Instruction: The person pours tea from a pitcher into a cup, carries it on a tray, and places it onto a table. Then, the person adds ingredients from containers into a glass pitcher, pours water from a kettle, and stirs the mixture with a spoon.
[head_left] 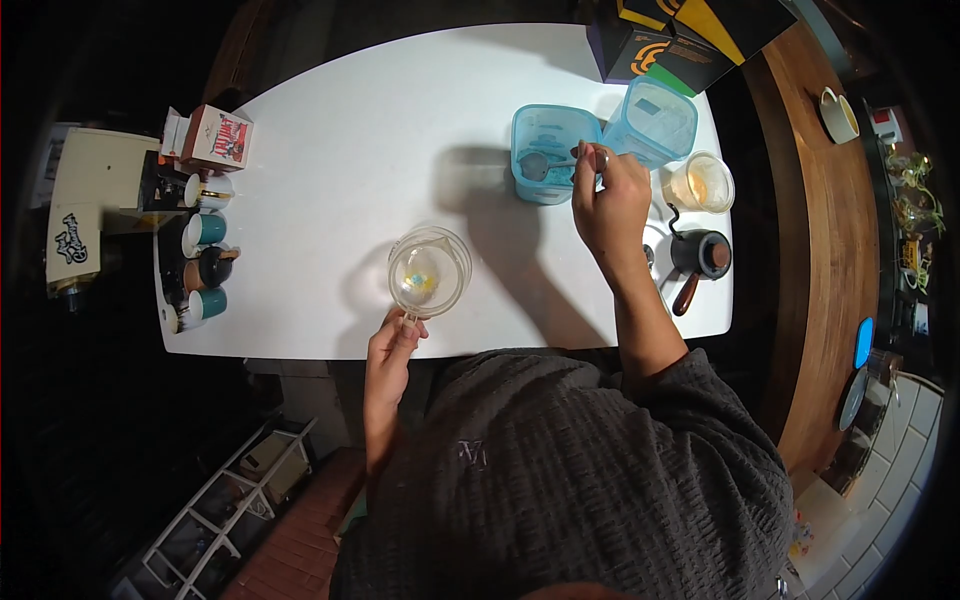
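The blue tub point(519, 150) stands open on my white desk point(330, 160), bluish contents low inside. My right arm reaches forward to it, the right hand point(615, 195) bent over the tub's right edge. Just right of the tub is a second blue container point(655, 118). Left of the tub and nearer me, my left hand point(393, 348) has its grip closed on the handle of a glass jug point(448, 268); yellow and blue spots show at its bottom. My right grip pinches a spoon point(538, 166), its bowl within the tub's outline.
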